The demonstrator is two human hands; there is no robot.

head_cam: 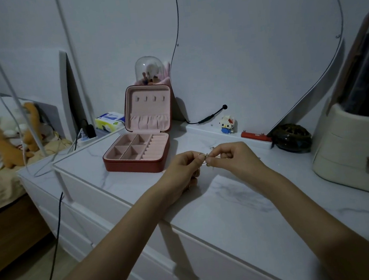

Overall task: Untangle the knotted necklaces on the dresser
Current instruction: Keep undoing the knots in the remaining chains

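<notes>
The white marble-patterned table (239,201) runs from lower left to upper right, its near edge crossing under both forearms and its right end cut off by the frame; bare surface lies in front of and to the right of the hands. At the far right a cream case (352,148) with a dark domed top is only partly in view. The red jewellery box (138,148) stands open just left of the hands, its lid upright against the wall and its pink compartments showing nothing inside. A dark round dish (292,138) sits near the wall, well apart from the box. The left hand (181,168) and the right hand (233,158) meet above the table, each with fingertips curled and pinched on the necklaces (207,159). The gold tangle is small, dim and mostly hidden between the fingers, so separate chains and the knot cannot be told apart; what shows runs roughly left to right between the two hands, with a short bit hanging below.
</notes>
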